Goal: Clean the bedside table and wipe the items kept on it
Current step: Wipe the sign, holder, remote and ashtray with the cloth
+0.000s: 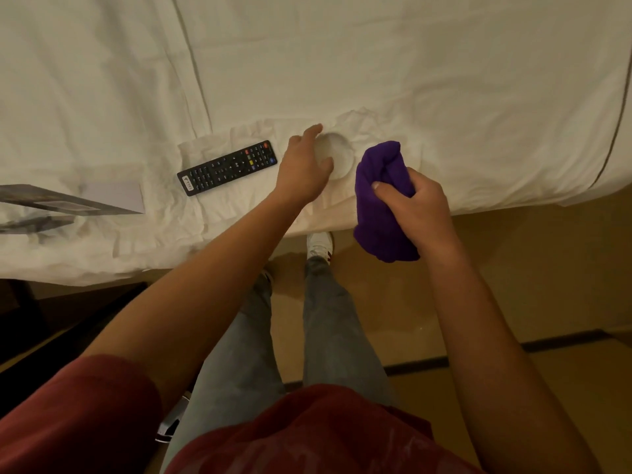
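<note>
Fuzzy purple cloth (379, 200), creased white bedsheet (410, 80), plastic remote (227, 167)

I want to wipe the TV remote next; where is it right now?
In the head view, the black rectangular remote control lies on the white bed sheet near its edge, just left of the left hand.

Bare sheet (444, 80) beyond remote (227, 167) and cup (337, 157).
</note>
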`<action>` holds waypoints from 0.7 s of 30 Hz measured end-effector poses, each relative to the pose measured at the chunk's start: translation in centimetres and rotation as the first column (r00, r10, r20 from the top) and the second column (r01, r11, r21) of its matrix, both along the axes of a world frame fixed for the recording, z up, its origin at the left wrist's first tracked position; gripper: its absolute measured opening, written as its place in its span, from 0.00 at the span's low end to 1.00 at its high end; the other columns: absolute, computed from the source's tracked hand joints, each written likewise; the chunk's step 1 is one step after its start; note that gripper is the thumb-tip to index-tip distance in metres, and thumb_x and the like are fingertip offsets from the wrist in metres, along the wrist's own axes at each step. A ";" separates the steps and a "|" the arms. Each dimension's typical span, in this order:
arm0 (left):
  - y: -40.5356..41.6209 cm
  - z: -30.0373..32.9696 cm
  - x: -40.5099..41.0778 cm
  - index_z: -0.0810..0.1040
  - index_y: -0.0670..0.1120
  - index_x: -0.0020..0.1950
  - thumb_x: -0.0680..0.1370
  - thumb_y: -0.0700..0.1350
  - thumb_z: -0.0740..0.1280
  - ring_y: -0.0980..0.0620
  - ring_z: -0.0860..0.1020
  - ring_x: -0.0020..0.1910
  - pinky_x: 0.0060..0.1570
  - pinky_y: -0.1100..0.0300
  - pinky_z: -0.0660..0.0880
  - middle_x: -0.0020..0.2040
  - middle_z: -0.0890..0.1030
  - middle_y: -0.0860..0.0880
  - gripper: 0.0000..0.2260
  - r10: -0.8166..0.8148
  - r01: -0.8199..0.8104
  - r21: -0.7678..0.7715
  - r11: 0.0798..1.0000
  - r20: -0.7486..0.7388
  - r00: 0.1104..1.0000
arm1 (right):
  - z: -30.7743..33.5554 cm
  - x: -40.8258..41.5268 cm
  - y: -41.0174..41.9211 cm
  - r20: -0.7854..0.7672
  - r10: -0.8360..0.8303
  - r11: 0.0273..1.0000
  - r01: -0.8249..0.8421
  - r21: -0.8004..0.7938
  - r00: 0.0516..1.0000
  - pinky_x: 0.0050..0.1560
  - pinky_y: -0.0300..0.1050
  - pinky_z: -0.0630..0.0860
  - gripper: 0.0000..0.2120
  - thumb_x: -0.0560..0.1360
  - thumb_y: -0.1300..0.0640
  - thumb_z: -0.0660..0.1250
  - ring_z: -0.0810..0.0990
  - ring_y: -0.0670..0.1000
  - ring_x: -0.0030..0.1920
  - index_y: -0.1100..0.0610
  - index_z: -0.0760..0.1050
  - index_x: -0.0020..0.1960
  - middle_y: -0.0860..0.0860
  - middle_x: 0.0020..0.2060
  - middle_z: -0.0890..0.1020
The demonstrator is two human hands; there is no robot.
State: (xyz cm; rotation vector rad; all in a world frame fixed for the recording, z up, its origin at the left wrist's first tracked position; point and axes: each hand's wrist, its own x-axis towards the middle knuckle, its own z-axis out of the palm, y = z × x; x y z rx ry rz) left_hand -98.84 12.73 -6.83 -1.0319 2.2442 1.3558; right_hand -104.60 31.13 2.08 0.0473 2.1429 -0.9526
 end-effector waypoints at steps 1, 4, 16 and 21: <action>0.2 0.4 0.2 0.66 0.47 0.78 0.79 0.43 0.67 0.43 0.74 0.68 0.61 0.63 0.66 0.72 0.70 0.41 0.27 -0.012 0.012 -0.032 0.999 -0.013 1.000 | 0.0 -0.2 -0.1 -0.003 0.000 1.000 0.000 -0.001 1.000 0.54 0.57 0.82 0.10 0.76 0.47 0.71 0.84 0.53 0.48 0.53 0.81 0.50 0.52 0.44 0.85; 0.4 1.9 1.2 0.72 0.45 0.72 0.79 0.43 0.67 0.46 0.74 0.66 0.62 0.60 0.71 0.69 0.72 0.44 0.21 0.062 -0.069 -0.089 0.994 -0.083 0.995 | 0.1 -0.6 -0.4 -0.029 0.012 1.000 -0.013 -0.011 0.999 0.51 0.52 0.81 0.09 0.77 0.48 0.71 0.84 0.52 0.48 0.53 0.81 0.50 0.51 0.44 0.85; -0.7 11.3 5.1 0.77 0.51 0.64 0.83 0.59 0.63 0.54 0.85 0.52 0.52 0.55 0.82 0.54 0.85 0.51 0.16 0.312 -0.205 0.559 0.803 -0.102 0.945 | 3.7 0.4 -6.3 -0.072 0.074 0.983 -0.085 -0.160 0.995 0.50 0.43 0.80 0.08 0.82 0.45 0.63 0.83 0.40 0.48 0.43 0.80 0.56 0.41 0.48 0.85; -1.8 12.7 6.7 0.81 0.51 0.62 0.82 0.62 0.62 0.54 0.85 0.56 0.53 0.54 0.83 0.57 0.86 0.52 0.19 0.539 -0.384 0.682 0.622 -0.018 0.842 | 4.9 1.2 -8.6 0.007 0.100 0.969 -0.096 -0.229 0.995 0.47 0.42 0.77 0.11 0.83 0.46 0.57 0.83 0.44 0.51 0.39 0.79 0.53 0.42 0.49 0.84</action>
